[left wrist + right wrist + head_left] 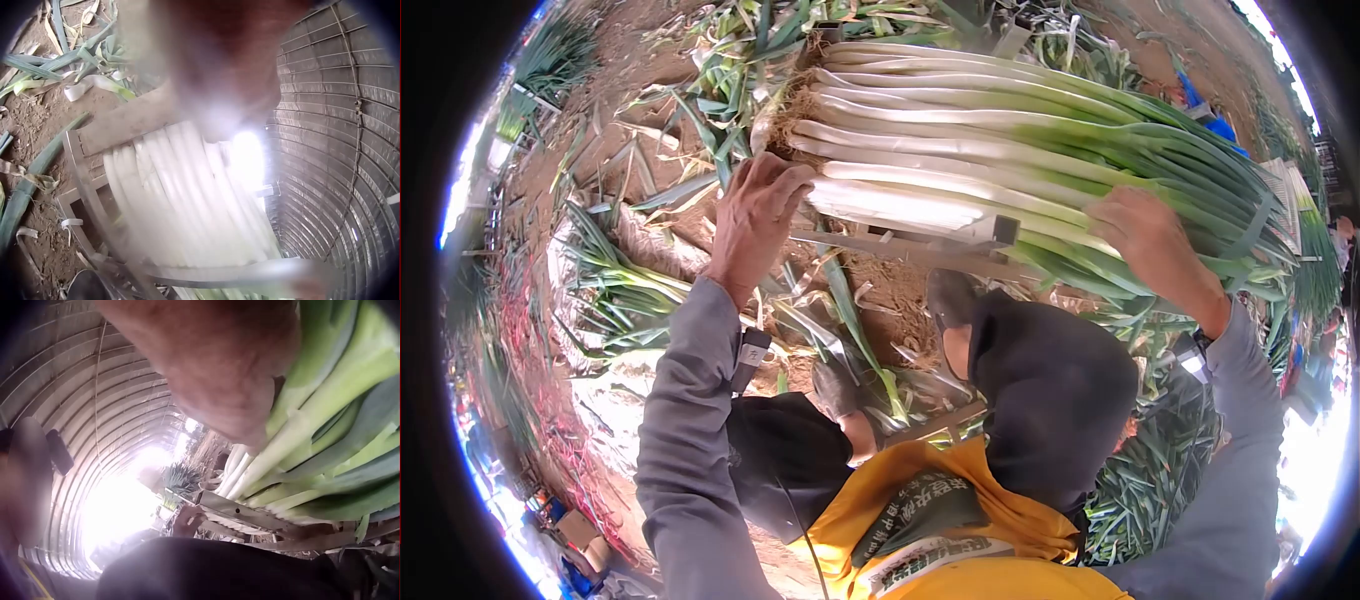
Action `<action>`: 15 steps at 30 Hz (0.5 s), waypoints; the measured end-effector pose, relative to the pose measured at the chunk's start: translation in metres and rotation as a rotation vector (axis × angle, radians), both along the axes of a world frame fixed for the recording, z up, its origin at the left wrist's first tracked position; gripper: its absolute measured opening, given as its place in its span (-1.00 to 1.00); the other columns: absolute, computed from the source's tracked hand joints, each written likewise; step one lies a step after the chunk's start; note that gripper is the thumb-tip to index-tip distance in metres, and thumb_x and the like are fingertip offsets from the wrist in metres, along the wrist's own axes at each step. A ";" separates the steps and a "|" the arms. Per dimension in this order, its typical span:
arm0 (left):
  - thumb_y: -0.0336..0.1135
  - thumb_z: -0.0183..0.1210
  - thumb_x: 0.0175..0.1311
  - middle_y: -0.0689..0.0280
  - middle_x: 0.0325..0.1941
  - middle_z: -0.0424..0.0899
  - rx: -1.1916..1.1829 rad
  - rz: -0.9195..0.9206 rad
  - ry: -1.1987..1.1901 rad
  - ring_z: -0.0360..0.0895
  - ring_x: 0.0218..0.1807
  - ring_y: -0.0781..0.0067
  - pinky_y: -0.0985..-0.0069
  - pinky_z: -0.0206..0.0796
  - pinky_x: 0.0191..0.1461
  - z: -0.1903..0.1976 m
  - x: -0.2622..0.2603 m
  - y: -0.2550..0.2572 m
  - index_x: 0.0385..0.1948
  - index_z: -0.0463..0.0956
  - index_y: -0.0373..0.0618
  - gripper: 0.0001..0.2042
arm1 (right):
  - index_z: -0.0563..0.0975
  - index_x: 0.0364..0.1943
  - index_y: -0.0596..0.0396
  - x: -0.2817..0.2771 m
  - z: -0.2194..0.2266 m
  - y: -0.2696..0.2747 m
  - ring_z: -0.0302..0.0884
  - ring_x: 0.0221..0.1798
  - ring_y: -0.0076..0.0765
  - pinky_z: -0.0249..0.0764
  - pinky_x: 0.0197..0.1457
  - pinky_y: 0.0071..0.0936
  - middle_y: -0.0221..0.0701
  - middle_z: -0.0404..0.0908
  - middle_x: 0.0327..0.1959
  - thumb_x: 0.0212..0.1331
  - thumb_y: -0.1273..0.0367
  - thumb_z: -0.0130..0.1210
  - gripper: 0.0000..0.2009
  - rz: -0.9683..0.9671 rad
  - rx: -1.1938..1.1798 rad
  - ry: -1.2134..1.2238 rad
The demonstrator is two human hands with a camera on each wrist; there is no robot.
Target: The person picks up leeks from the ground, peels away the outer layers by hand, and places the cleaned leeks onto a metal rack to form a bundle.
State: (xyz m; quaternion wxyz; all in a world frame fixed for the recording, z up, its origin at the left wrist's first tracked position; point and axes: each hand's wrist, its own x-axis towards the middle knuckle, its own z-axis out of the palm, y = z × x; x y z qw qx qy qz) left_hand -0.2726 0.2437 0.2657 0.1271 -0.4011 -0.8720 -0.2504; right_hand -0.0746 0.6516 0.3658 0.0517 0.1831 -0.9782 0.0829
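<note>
A thick row of long green onions [960,125], white shanks to the left and green leaves to the right, lies across a metal frame [990,232] in the head view. My left hand [762,215] is at the root end, its fingers and thumb bent around the nearest onion's end. Farther right, my right hand [1145,245] grips the near onions where white turns green. In the right wrist view the curled right hand [225,381] overlaps the stalks [294,434]. The blurred left hand [219,69] hides part of the root ends in the left wrist view.
Loose leaves and peelings [720,110] litter the dirt ground around the frame. A pile of onions [625,280] lies at the left, and cut green leaves [1150,490] lie at the lower right. My knees [1050,390] are close below the frame.
</note>
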 end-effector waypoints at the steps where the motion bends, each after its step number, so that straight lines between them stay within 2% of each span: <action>1: -0.37 0.27 0.29 0.30 -0.21 0.58 0.007 -0.013 -0.007 0.52 -0.08 0.08 0.21 0.41 0.01 -0.001 -0.001 0.000 -0.10 0.64 0.06 -0.83 | 0.65 -0.16 0.16 -0.006 -0.001 -0.003 0.58 -0.16 0.00 0.49 -0.05 -0.13 -0.24 0.60 -0.26 0.20 0.41 0.27 -0.82 0.002 -0.005 0.004; 3: -0.37 0.28 0.31 0.28 -0.21 0.61 0.000 -0.011 -0.006 0.55 -0.09 0.12 0.24 0.40 0.03 -0.002 -0.002 -0.001 -0.08 0.63 0.03 -0.82 | 0.64 -0.17 0.14 -0.021 -0.003 -0.014 0.57 -0.18 0.00 0.48 -0.08 -0.14 -0.24 0.59 -0.29 0.19 0.42 0.26 -0.83 0.191 0.024 0.042; 6: -0.37 0.30 0.29 0.25 -0.22 0.59 0.028 0.005 0.000 0.55 -0.10 0.12 0.24 0.40 0.04 -0.004 -0.004 -0.001 -0.02 0.64 0.01 -0.76 | 0.63 -0.17 0.14 -0.031 -0.009 -0.030 0.58 -0.19 -0.03 0.47 -0.10 -0.14 -0.25 0.57 -0.33 0.17 0.45 0.24 -0.84 0.125 -0.019 0.026; 10: -0.38 0.30 0.29 0.27 -0.22 0.58 -0.003 -0.011 0.003 0.54 -0.08 0.18 0.27 0.41 0.07 -0.004 -0.004 0.000 0.06 0.66 0.03 -0.70 | 0.62 -0.17 0.13 -0.043 -0.023 -0.034 0.58 -0.18 -0.05 0.48 -0.11 -0.16 -0.26 0.56 -0.31 0.13 0.48 0.22 -0.82 0.151 -0.049 0.036; 13: -0.43 0.29 0.30 0.28 -0.17 0.60 -0.074 0.016 -0.028 0.55 -0.05 0.21 0.32 0.48 0.00 -0.005 -0.007 0.001 0.05 0.68 0.04 -0.71 | 0.62 -0.14 0.11 -0.043 -0.032 -0.031 0.60 -0.16 -0.09 0.49 -0.08 -0.20 -0.29 0.57 -0.27 0.14 0.48 0.18 -0.81 0.136 0.067 0.022; 15: -0.47 0.29 0.27 0.26 -0.14 0.62 -0.042 -0.024 0.046 0.56 -0.02 0.19 0.31 0.48 0.02 -0.001 -0.007 0.004 0.04 0.68 0.03 -0.70 | 0.63 -0.08 0.08 -0.037 -0.034 -0.024 0.60 -0.10 -0.18 0.52 -0.02 -0.26 -0.35 0.58 -0.18 0.15 0.40 0.19 -0.76 0.180 0.060 0.140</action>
